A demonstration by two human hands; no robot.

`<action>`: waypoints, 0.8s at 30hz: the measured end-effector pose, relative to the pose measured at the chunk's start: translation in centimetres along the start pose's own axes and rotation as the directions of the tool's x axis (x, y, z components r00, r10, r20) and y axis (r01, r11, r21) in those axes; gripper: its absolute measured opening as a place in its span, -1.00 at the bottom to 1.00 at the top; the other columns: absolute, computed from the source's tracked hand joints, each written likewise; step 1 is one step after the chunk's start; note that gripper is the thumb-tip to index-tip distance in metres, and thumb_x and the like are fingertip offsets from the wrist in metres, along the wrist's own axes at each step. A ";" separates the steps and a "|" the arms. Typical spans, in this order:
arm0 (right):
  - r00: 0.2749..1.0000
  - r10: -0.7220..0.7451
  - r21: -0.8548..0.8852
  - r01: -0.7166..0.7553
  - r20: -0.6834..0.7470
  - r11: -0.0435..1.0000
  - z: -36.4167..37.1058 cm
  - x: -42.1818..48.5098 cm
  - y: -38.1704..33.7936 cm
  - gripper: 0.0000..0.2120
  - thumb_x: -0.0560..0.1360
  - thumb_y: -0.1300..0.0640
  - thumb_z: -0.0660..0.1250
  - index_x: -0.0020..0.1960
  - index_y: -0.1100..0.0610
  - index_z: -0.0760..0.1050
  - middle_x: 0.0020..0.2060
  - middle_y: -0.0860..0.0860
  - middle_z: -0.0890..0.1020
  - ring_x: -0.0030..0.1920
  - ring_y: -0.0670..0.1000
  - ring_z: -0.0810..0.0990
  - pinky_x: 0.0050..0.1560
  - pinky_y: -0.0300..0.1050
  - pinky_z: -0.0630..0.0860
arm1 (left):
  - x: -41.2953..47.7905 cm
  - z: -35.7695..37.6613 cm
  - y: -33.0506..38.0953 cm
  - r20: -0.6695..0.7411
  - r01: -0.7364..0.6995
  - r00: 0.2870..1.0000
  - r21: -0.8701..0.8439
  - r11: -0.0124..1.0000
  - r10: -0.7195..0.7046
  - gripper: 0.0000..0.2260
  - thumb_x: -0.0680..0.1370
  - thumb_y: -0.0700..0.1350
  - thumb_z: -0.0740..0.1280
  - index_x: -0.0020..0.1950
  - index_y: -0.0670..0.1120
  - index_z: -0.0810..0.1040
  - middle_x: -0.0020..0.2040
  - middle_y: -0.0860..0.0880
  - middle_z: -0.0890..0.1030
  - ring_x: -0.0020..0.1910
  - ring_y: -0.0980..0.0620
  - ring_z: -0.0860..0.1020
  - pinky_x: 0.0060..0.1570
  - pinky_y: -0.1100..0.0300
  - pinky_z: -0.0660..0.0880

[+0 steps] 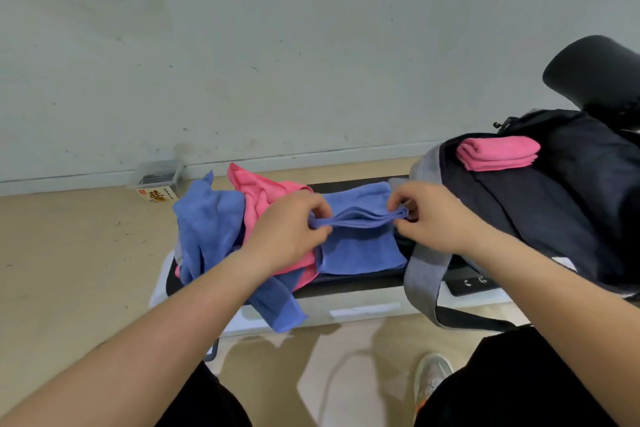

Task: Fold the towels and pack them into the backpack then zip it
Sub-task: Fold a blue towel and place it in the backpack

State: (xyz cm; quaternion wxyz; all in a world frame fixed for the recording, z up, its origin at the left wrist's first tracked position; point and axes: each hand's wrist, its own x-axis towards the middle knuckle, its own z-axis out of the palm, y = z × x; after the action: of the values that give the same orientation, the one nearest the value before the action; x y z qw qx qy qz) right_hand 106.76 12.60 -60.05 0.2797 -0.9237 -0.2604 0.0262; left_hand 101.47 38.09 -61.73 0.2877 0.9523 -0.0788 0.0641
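Note:
A blue towel [360, 246] lies half folded on the low black bench [356, 282]. My left hand [287, 229] pinches its raised fold at the left end, and my right hand [429, 215] pinches the same fold at the right end. Left of it sits a heap of a crumpled blue towel [207, 229] and a crumpled pink towel [256, 194]. A dark backpack [540, 204] lies on the right of the bench. A folded pink towel [498, 152] rests on top of it.
A grey backpack strap [424, 274] hangs over the bench's front edge. A clear plastic box [157, 177] and a small carton [159, 196] stand by the wall behind. A black chair part [595, 73] is at the far right. My shoe [433, 378] is below the bench.

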 end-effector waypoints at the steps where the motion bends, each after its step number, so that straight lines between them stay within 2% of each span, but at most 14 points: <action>1: 1.000 -0.012 -0.034 0.012 0.017 0.999 0.6 -0.7 0.2 -0.84 0.40 0.28 0.37 -0.07 0.07 0.57 -0.16 -0.04 0.62 -0.20 -0.07 0.59 -0.13 -0.15 0.53 | -0.8 0.6 0.1 0.012 0.003 1.000 0.026 1.000 -0.004 -0.90 0.44 -0.10 0.43 -0.09 0.07 0.59 -0.10 0.13 0.61 -0.14 0.13 0.56 -0.09 0.04 0.54; 6: 0.996 -0.056 -0.249 0.071 0.064 0.966 3.3 -2.7 1.0 -0.91 0.46 0.15 0.35 -0.06 0.02 0.47 -0.13 -0.13 0.45 -0.17 0.00 0.49 -0.21 -0.07 0.47 | -2.9 3.0 0.6 0.009 -0.024 1.000 0.186 0.982 0.023 -0.89 0.48 -0.06 0.39 -0.01 0.09 0.55 -0.01 0.14 0.55 -0.05 0.07 0.54 -0.15 0.11 0.48; 12: 0.990 -0.137 -0.285 0.124 -0.024 0.950 4.6 -3.6 1.6 -0.92 0.46 0.12 0.31 -0.09 -0.01 0.42 -0.16 -0.13 0.46 -0.25 0.00 0.46 -0.35 -0.11 0.37 | -3.5 4.3 -0.2 -0.135 -0.151 0.971 0.295 0.943 0.198 -0.90 0.42 -0.05 0.40 -0.10 0.07 0.54 -0.14 0.12 0.55 -0.16 0.03 0.49 -0.32 0.15 0.40; 16: 0.975 -0.218 -0.435 0.210 0.031 0.876 5.4 -3.9 2.1 -0.94 0.43 0.01 0.32 -0.14 -0.02 0.51 -0.12 -0.13 0.50 -0.20 -0.03 0.44 -0.29 -0.17 0.39 | -3.4 4.6 -1.2 0.053 -0.285 0.956 0.394 0.874 0.288 -0.87 0.36 0.02 0.34 -0.11 0.07 0.56 -0.16 0.10 0.54 -0.19 -0.03 0.46 -0.26 0.06 0.43; 19: 0.984 -0.170 -0.363 0.141 -0.047 0.921 5.5 -3.5 2.2 -0.79 0.50 -0.05 0.30 -0.22 0.03 0.57 -0.09 -0.10 0.47 -0.17 -0.01 0.45 -0.22 -0.12 0.41 | -2.3 3.7 -0.1 0.136 -0.221 0.974 0.385 0.896 0.181 -0.74 0.40 0.22 0.26 -0.22 0.07 0.58 -0.21 0.10 0.54 -0.18 0.02 0.43 -0.19 0.09 0.40; 21: 0.992 -0.059 -0.259 0.029 -0.110 0.966 5.3 -3.0 2.0 -0.82 0.52 -0.02 0.35 -0.18 0.05 0.55 -0.06 -0.08 0.44 -0.14 -0.02 0.46 -0.18 -0.07 0.47 | -0.8 3.3 1.2 0.095 -0.161 0.986 0.338 0.927 0.136 -0.68 0.47 0.20 0.25 -0.30 0.01 0.58 -0.24 0.06 0.54 -0.18 0.01 0.43 -0.19 0.08 0.42; 22: 0.991 0.002 -0.221 -0.032 -0.135 0.975 5.2 -2.7 1.8 -0.85 0.51 -0.02 0.38 -0.11 0.05 0.53 -0.03 -0.06 0.43 -0.15 -0.02 0.46 -0.17 -0.07 0.46 | 0.3 3.3 1.7 0.041 -0.145 0.989 0.325 0.935 0.139 -0.72 0.50 0.15 0.26 -0.27 0.00 0.60 -0.21 0.05 0.56 -0.15 -0.01 0.45 -0.17 0.07 0.43; 24: 0.980 0.117 -0.179 -0.145 -0.161 0.973 5.0 -1.6 1.3 -0.72 0.49 -0.03 0.41 0.09 0.07 0.45 0.06 -0.01 0.43 -0.09 0.02 0.49 -0.11 -0.08 0.46 | 2.8 3.6 2.1 -0.060 -0.104 0.990 0.317 0.943 0.130 -0.85 0.55 0.05 0.28 -0.03 0.05 0.62 -0.01 0.03 0.59 0.01 -0.05 0.48 -0.02 0.06 0.43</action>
State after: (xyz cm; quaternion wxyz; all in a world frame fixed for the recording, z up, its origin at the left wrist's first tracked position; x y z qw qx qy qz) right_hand 105.00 13.41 -65.05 0.2068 -0.9607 -0.1783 -0.0495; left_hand 104.05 33.99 -63.14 0.1317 0.9762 -0.1124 0.1309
